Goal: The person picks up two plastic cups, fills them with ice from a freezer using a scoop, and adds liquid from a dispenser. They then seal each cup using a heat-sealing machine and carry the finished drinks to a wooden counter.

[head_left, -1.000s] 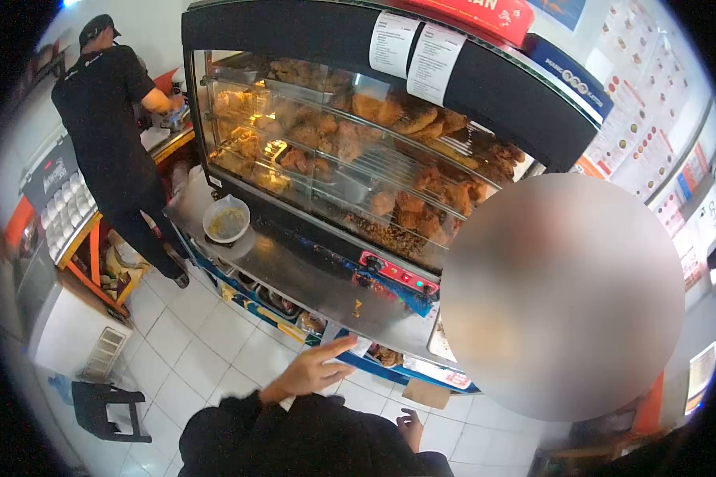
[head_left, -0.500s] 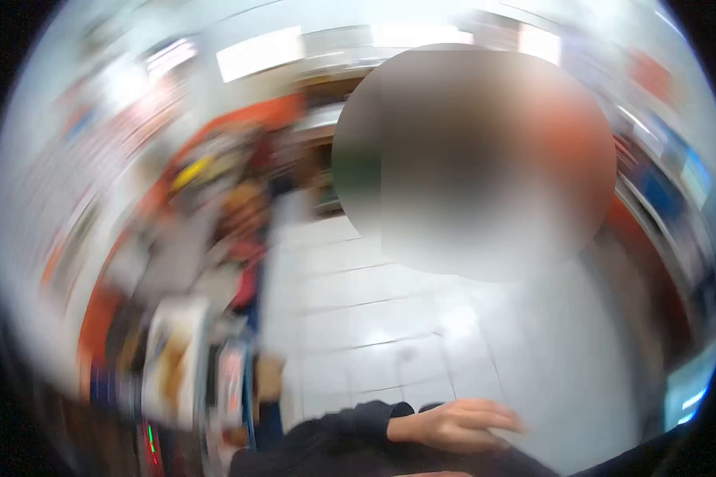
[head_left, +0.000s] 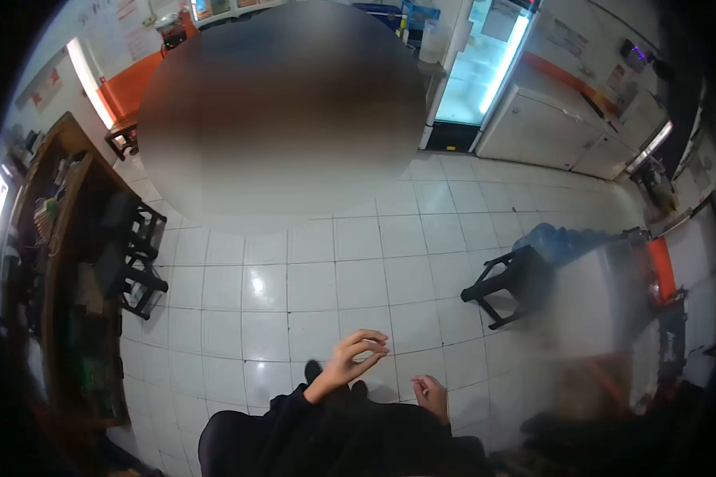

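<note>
My left hand is raised above the tiled floor, in front of my dark clothing. Its fingers are curved and apart, with nothing between them. Lower and to the right is my right hand, its fingers curled together close to my body. Whether something small is in it cannot be made out. The two hands do not touch. A dark shoe shows just beside my left wrist.
Wooden shelving and black stools stand at the left. A lit glass-door fridge and white cabinets are behind. At the right are another black stool and blue translucent plastic. A blurred patch hides the upper middle.
The view has swung to another part of the room and is sharper. My left hand's fingers, stretched out before, are now curved. My right hand has come into clear view.
</note>
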The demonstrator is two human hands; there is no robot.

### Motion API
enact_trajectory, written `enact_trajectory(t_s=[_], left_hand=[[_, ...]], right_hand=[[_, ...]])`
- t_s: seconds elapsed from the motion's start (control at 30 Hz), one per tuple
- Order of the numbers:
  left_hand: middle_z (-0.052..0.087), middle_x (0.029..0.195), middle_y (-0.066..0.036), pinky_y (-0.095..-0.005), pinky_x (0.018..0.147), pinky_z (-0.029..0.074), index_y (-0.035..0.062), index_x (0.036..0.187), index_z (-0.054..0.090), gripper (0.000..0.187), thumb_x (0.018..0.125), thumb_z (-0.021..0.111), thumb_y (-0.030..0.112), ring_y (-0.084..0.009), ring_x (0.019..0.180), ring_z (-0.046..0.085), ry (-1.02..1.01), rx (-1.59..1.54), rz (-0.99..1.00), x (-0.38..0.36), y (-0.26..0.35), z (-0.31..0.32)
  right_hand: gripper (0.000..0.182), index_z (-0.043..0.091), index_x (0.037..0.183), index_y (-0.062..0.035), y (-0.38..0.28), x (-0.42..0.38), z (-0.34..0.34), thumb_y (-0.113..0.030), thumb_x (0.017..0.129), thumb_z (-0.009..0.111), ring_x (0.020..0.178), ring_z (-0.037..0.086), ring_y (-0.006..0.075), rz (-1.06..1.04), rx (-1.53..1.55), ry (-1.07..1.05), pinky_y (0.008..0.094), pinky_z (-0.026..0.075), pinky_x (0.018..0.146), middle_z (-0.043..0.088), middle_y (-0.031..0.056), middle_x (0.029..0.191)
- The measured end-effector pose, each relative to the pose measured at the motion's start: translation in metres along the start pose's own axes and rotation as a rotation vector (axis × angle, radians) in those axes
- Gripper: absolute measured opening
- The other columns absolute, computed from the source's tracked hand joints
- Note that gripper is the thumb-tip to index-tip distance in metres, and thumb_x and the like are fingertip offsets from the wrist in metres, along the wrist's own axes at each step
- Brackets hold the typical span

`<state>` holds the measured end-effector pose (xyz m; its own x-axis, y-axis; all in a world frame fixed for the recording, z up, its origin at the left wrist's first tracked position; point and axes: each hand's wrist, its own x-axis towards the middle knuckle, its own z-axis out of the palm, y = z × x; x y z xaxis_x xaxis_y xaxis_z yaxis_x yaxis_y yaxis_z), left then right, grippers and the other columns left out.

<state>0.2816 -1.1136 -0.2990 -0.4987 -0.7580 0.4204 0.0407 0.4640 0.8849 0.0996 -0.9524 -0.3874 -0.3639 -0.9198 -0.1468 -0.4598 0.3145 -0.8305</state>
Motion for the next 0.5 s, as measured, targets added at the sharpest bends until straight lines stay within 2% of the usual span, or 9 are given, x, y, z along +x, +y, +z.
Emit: enact_trajectory(t_s=[0.07,0.13,0.23,0.3,0.37,0.43,0.5], left_hand=[[0.057,0.094,-0.008,-0.0277,0.071,0.048,0.0045,0.077,0.061,0.013,0.067,0.066,-0.003,-0.0211,0.086,0.058,-0.009,0.006,-0.037,0.027,-0.030,-0.023],[0.058,0.093,-0.007,-0.0270,0.074,0.047,0.0041,0.077,0.061,0.014,0.066,0.067,0.000,-0.0203,0.089,0.057,-0.001,0.009,-0.077,0.065,-0.062,-0.053],[0.058,0.094,-0.008,-0.0266,0.072,0.048,0.0029,0.076,0.060,0.012,0.067,0.067,0.000,-0.0199,0.087,0.058,0.082,0.129,-0.061,0.144,-0.086,-0.113],[0.057,0.095,-0.008,-0.0271,0.071,0.048,0.0033,0.077,0.061,0.011,0.068,0.065,-0.002,-0.0198,0.087,0.058,0.065,0.193,-0.091,0.192,-0.098,-0.153],[0.057,0.096,-0.009,-0.0275,0.071,0.048,0.0039,0.080,0.062,0.014,0.068,0.064,-0.003,-0.0197,0.088,0.057,0.085,0.188,-0.025,0.244,-0.129,-0.186],[0.057,0.096,-0.009,-0.0276,0.071,0.048,0.0042,0.082,0.063,0.017,0.068,0.063,-0.005,-0.0193,0.088,0.057,0.032,0.185,-0.012,0.300,-0.146,-0.207],[0.056,0.097,-0.008,-0.0273,0.069,0.049,0.0033,0.081,0.063,0.016,0.068,0.063,-0.006,-0.0188,0.086,0.058,-0.114,0.158,0.110,0.362,-0.157,-0.220]], right_hand=[[0.012,0.059,0.085,-0.0049,-0.017,0.052,0.005,-0.014,0.078,0.056,0.060,0.056,0.0186,-0.062,-0.024,0.018,0.0275,0.044,0.056,0.057,0.0090,0.073],[0.012,0.059,0.087,-0.0022,-0.026,0.106,0.017,-0.008,0.078,0.054,0.061,0.057,0.0151,-0.086,-0.073,0.008,0.0247,0.044,0.053,0.059,0.0098,0.074],[0.012,0.059,0.087,-0.0022,-0.043,0.194,0.036,-0.009,0.078,0.053,0.062,0.057,0.0156,-0.046,-0.213,-0.047,0.0249,0.043,0.053,0.059,0.0092,0.075],[0.013,0.059,0.087,-0.0024,-0.071,0.246,0.049,-0.009,0.078,0.054,0.063,0.058,0.0162,-0.021,-0.197,-0.061,0.0250,0.043,0.053,0.059,0.0092,0.074],[0.012,0.059,0.086,-0.0045,-0.108,0.309,0.061,-0.011,0.078,0.052,0.063,0.058,0.0209,-0.022,-0.002,0.008,0.0302,0.045,0.057,0.058,0.0100,0.075],[0.012,0.059,0.086,-0.0039,-0.132,0.355,0.065,-0.010,0.078,0.053,0.064,0.058,0.0206,0.031,0.008,-0.014,0.0292,0.045,0.058,0.059,0.0109,0.076],[0.013,0.059,0.087,-0.0032,-0.150,0.401,0.066,-0.009,0.077,0.053,0.065,0.058,0.0206,0.097,0.130,-0.009,0.0293,0.045,0.057,0.059,0.0116,0.076]])
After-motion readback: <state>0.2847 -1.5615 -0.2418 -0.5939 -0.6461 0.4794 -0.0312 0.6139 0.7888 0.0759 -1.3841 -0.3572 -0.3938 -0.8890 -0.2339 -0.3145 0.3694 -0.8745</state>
